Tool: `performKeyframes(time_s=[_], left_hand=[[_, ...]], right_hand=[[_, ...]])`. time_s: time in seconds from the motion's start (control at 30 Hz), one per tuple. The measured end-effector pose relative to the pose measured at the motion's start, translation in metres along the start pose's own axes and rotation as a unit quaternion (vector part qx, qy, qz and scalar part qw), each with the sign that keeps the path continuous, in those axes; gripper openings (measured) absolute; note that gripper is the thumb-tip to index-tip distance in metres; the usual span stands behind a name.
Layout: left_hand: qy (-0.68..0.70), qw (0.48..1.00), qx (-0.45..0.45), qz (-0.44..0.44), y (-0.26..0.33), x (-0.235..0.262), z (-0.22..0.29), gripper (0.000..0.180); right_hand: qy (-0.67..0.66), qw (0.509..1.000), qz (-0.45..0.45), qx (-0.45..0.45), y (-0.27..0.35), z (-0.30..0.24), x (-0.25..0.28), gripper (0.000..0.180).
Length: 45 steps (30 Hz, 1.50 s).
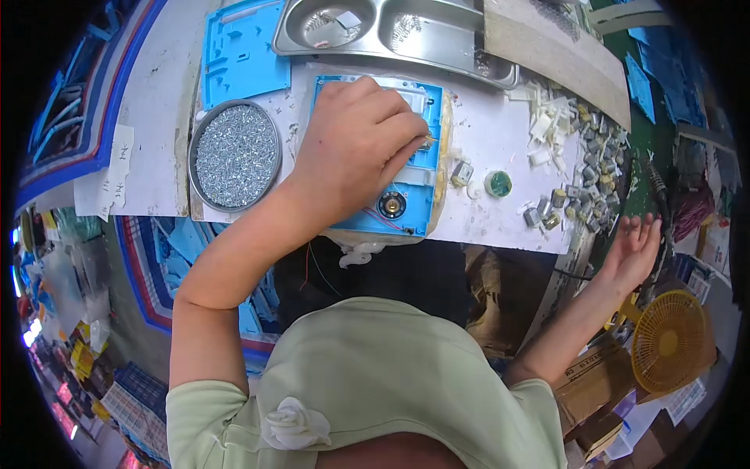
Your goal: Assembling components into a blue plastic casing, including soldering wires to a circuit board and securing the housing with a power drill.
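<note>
My left hand (pixel 363 144) reaches over a blue plastic housing (pixel 422 199) on the table. Its thumb and forefinger are pinched at the right side of the housing, on or against a small brass-coloured bit (pixel 427 142) too small to make out. Below the hand, a round black speaker (pixel 391 205) with thin red wires sits in the housing. Out at the right, my right hand (pixel 634 252) is held palm up beyond the table, fingers apart and nothing seen in them. Close by it stands a thin tool with a coiled metal guard (pixel 658 180), perhaps a soldering iron.
A round tin of screws (pixel 237 156) stands left of the housing, below another blue panel (pixel 244 59). At the back lies a steel tray (pixel 383 48). Small metal motors (pixel 590 168), white plastic parts (pixel 539 117) and a green-filled tub (pixel 498 184) lie right. A yellow fan (pixel 669 341) stands lower right.
</note>
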<state>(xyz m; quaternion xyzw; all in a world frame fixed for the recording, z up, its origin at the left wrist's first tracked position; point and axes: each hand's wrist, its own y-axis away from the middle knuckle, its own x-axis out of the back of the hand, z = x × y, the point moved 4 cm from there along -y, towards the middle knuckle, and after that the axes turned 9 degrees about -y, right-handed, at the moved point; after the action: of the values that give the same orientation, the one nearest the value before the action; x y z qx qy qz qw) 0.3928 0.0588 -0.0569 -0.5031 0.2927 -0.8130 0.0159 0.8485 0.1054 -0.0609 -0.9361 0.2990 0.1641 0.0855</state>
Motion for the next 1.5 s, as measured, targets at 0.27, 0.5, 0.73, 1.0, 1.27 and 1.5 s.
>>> performKeyframes(time_s=[0.27, 0.5, 0.73, 1.0, 1.27, 1.5], left_hand=[[-0.035, 0.999, -0.006, -0.027, 0.001, -0.002, 0.000, 0.016], [-0.032, 0.999, -0.001, -0.031, 0.002, -0.005, -0.001, 0.017], [-0.021, 0.999, 0.001, -0.037, 0.002, -0.007, -0.002, 0.016], [-0.031, 0.999, 0.003, -0.037, 0.003, -0.007, -0.002, 0.016], [-0.038, 0.999, 0.001, -0.033, 0.004, -0.009, -0.002, 0.017], [-0.013, 1.000, 0.004, -0.018, 0.005, -0.008, -0.004, 0.017]], right_hand=[[0.180, 0.955, 0.095, 0.216, -0.053, -0.020, 0.025, 0.023], [0.058, 0.983, -0.034, 0.172, 0.071, -0.035, 0.011, 0.014], [0.044, 0.908, -0.415, 0.037, 0.167, 0.038, -0.102, 0.024], [0.070, 0.877, -0.472, 0.060, 0.170, 0.047, -0.117, 0.025], [0.060, 0.868, -0.483, 0.099, 0.172, 0.052, -0.125, 0.024], [0.067, 0.864, -0.486, 0.111, 0.169, 0.045, -0.125, 0.024]])
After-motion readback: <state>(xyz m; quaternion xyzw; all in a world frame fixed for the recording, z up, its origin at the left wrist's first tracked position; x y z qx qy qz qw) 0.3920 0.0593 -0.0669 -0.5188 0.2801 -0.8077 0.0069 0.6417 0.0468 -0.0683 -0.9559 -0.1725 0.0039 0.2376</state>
